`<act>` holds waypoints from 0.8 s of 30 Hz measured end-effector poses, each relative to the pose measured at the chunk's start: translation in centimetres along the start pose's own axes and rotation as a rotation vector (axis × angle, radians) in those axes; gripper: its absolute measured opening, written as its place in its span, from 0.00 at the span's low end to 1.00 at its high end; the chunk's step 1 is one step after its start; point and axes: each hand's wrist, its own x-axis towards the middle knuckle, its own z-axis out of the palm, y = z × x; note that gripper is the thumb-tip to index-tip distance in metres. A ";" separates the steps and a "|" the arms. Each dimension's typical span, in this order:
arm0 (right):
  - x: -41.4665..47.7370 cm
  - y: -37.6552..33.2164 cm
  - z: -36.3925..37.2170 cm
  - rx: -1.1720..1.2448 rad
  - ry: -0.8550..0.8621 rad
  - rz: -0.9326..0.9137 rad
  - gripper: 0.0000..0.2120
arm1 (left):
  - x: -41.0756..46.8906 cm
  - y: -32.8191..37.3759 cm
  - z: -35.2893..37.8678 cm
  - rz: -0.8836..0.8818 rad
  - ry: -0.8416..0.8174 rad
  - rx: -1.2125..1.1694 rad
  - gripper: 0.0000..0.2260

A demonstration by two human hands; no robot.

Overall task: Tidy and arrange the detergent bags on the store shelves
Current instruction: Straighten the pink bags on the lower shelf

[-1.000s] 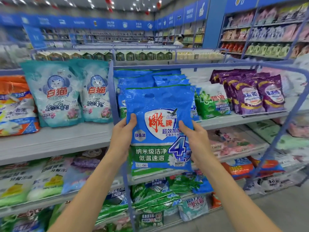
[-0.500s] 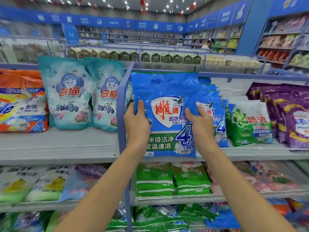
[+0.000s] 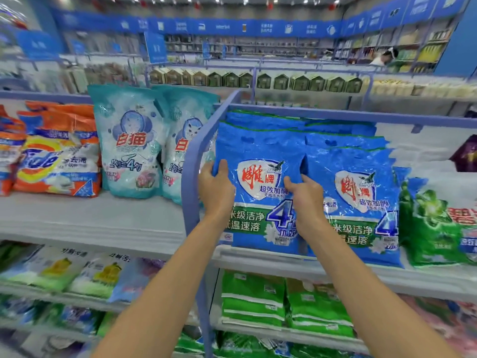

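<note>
1. Detergent bag [image 3: 260, 182] is held upright at the left end of the shelf [image 3: 258, 262], beside a matching bag [image 3: 358, 202], apparently so labels face forward.
2. Its side edges are gripped by the left hand [image 3: 215, 187] and right hand [image 3: 307, 202].

Blue detergent bag [image 3: 260, 197]: upright, front-facing, bottom at shelf [image 3: 271, 262] front edge, touching identical bag [image 3: 361, 202] at right; more stacked behind.

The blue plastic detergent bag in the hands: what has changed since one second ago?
The blue plastic detergent bag moved up and forward, from mid-air onto the white shelf, left of an identical blue bag. The left hand and right hand keep their grip on its sides. Nothing else moved.
</note>
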 end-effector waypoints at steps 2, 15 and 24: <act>0.3 0.3 -0.5 -0.012 0.005 0.005 0.24 | 0.0 0.0 -0.1 -0.016 -0.030 0.001 0.14; -0.7 -1.0 -1.9 -0.082 0.038 -0.096 0.15 | -1.8 -0.3 -2.2 -0.234 -0.440 0.411 0.55; -5.4 4.9 -3.5 -0.554 -0.331 -0.165 0.57 | -2.1 -3.8 -3.4 -0.100 -0.529 0.420 0.49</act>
